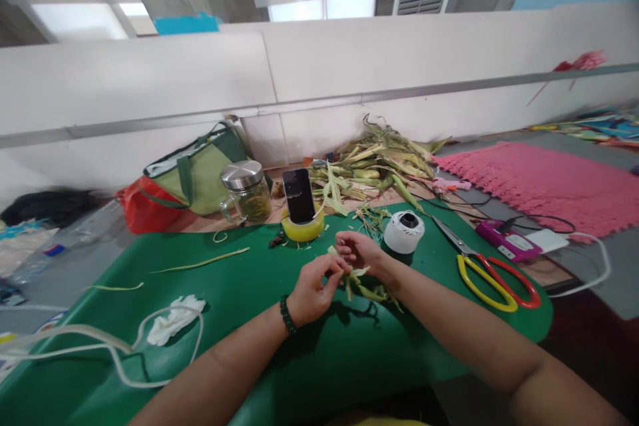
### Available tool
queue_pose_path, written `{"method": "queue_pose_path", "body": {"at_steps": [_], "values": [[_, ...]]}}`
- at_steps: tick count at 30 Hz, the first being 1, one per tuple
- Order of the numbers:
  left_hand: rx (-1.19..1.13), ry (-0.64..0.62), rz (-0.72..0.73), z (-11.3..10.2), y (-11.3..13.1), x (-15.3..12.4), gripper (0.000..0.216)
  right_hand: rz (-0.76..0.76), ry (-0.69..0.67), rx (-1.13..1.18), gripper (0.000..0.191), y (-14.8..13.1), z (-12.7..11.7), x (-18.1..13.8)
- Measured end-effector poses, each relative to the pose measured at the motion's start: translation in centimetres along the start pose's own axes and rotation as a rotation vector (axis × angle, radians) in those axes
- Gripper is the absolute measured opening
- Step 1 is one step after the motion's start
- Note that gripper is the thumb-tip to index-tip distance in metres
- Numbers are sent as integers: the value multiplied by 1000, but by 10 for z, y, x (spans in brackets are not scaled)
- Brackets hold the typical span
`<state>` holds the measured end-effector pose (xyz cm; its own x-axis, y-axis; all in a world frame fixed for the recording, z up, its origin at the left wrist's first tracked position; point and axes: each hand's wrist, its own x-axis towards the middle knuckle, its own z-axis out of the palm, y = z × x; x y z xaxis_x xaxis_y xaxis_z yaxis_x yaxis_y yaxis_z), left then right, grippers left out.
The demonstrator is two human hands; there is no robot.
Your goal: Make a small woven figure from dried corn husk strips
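Over the green mat, my two hands meet in the middle of the head view. My left hand, with a dark green bead bracelet on its wrist, pinches thumb and finger at a bunch of pale green leaf strips that look like corn husk. Curled around the top of the same bunch is my right hand; part of its grip is hidden. The strips hang loosely below the right wrist. Just beyond that wrist stands a white roll of tape, with small green scraps beside it.
Behind stand a phone on a yellow tape roll, a glass jar mug and a husk pile. Large scissors and a purple power strip lie right. White cable and crumpled tissue lie left.
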<state>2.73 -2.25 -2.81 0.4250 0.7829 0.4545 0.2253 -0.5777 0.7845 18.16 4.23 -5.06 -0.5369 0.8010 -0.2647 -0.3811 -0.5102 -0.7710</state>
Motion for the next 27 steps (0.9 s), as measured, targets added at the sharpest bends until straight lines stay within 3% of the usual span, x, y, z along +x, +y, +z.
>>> {"method": "queue_pose_path", "body": {"at_steps": [6,11,15,19,22,27], "values": [[103,10,-142,-1,-14,3,16,-37,54,-85,29,-3,-8,-2],[43,9,-278,-5,-24,10,15,-252,89,-237,31,-8,-4,-12],[53,165,-205,-6,-25,11,18,-489,-2,-704,27,-5,5,-20],[102,219,-212,-3,-26,9,15,-573,-61,-1047,8,1,9,-21],[153,230,-202,-1,-28,9,14,-589,-53,-1141,7,3,9,-21],[144,286,-226,-4,-33,10,15,-630,70,-1171,17,9,11,-20]]}}
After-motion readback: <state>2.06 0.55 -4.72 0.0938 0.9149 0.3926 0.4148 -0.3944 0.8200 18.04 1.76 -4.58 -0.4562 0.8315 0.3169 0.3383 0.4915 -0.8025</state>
